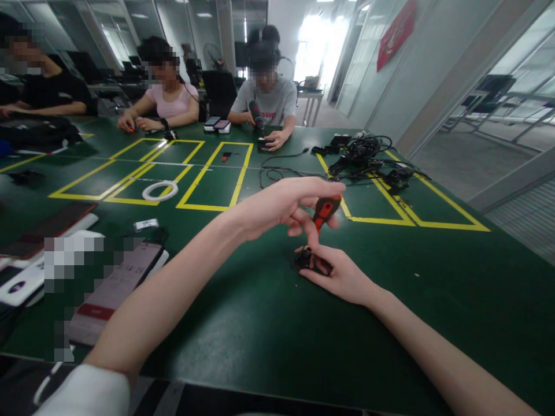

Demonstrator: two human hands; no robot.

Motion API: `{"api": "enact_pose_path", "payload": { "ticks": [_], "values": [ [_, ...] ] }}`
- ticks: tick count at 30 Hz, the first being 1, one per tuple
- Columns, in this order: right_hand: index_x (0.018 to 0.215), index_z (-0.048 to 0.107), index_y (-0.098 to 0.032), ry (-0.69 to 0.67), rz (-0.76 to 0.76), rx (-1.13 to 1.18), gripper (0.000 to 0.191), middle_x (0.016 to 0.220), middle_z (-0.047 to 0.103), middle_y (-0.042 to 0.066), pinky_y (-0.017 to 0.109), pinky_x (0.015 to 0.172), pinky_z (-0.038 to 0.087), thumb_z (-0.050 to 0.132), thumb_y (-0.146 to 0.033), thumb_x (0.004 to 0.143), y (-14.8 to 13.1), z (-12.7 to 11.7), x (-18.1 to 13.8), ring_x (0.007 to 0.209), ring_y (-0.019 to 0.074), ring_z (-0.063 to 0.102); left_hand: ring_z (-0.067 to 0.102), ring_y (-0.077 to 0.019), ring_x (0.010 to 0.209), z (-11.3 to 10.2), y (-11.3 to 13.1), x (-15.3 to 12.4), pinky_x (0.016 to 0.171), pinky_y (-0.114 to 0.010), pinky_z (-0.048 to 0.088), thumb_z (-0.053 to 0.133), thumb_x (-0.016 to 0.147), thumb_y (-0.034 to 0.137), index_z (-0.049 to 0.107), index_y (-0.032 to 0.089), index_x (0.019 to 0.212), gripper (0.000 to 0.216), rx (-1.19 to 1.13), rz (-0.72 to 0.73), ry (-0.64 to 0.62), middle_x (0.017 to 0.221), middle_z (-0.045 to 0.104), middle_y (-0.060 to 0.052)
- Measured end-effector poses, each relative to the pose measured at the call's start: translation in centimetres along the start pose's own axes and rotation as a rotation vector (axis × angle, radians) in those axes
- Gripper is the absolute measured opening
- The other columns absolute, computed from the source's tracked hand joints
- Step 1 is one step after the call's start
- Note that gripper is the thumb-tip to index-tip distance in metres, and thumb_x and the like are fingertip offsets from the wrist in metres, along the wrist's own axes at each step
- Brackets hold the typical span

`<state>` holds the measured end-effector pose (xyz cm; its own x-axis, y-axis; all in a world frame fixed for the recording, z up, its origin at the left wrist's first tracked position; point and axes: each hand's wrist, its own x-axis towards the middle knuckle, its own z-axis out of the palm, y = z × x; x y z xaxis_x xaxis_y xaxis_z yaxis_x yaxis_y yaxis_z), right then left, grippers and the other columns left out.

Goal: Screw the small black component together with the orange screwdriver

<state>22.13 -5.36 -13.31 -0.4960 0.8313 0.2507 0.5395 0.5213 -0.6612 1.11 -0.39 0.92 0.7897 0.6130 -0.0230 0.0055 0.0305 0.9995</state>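
Note:
My left hand (299, 199) is closed around the handle of a red-and-black screwdriver (326, 211), which stands tilted above the table. Its lower end is hidden behind my fingers, so I cannot tell whether it touches anything. Just below, my right hand (344, 276) pinches a small black part (302, 261) with a round base and a short upright piece, low over the green table (390, 323). The fingertips of both hands nearly meet above this part.
Tangled black cables (362, 156) lie at the back right, inside yellow tape outlines. A white ring (159, 191) is left of centre. Phones, one a pinkish phone (110, 289), lie at the near left. Across the table sit several people, one with a black power tool (256, 115).

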Motion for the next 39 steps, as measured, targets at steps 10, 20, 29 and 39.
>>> {"api": "enact_pose_path", "payload": {
  "ticks": [10,20,29,39],
  "values": [
    [0.114,0.069,-0.015,-0.018,-0.007,0.02,0.027,0.079,0.064,0.001,0.023,0.051,0.038,0.068,-0.034,0.094,-0.1,-0.2,0.1,0.055,0.011,0.048,0.043,-0.0068,0.052,-1.0,-0.3,0.6,0.041,-0.021,0.024,0.072,0.083,0.03,0.069,0.016,0.092,0.017,-0.032,0.026,0.083,0.078,0.063,-0.002],
    [0.113,0.07,-0.014,-0.025,0.014,0.035,0.031,0.074,0.061,0.0,0.024,0.05,0.037,0.061,-0.04,0.099,-0.6,-0.4,0.1,0.054,0.0113,0.046,0.069,-0.0157,0.061,-1.8,-0.6,0.6,0.042,-0.022,0.034,0.061,0.087,0.046,0.066,0.014,0.089,0.032,-0.056,-0.025,0.019,0.091,0.076,-0.013],
    [0.114,0.07,-0.014,-0.02,0.014,0.032,0.03,0.075,0.062,0.001,0.025,0.051,0.038,0.061,-0.039,0.098,-0.6,-0.4,0.1,0.054,0.0117,0.046,0.05,-0.0066,0.05,-1.4,0.0,0.2,0.043,-0.021,0.031,0.073,0.087,0.039,0.073,0.016,0.101,0.027,0.03,-0.027,0.005,0.073,0.064,0.0],
    [0.113,0.07,-0.013,-0.025,0.017,0.044,0.03,0.076,0.061,0.001,0.025,0.053,0.038,0.061,-0.037,0.098,-0.5,-0.3,0.2,0.055,0.0119,0.047,0.064,-0.0112,0.058,-1.7,-0.9,0.7,0.048,-0.02,0.043,0.069,0.091,0.05,0.06,0.015,0.102,0.038,-0.15,-0.037,-0.023,0.094,0.075,-0.01]
  ]
}}
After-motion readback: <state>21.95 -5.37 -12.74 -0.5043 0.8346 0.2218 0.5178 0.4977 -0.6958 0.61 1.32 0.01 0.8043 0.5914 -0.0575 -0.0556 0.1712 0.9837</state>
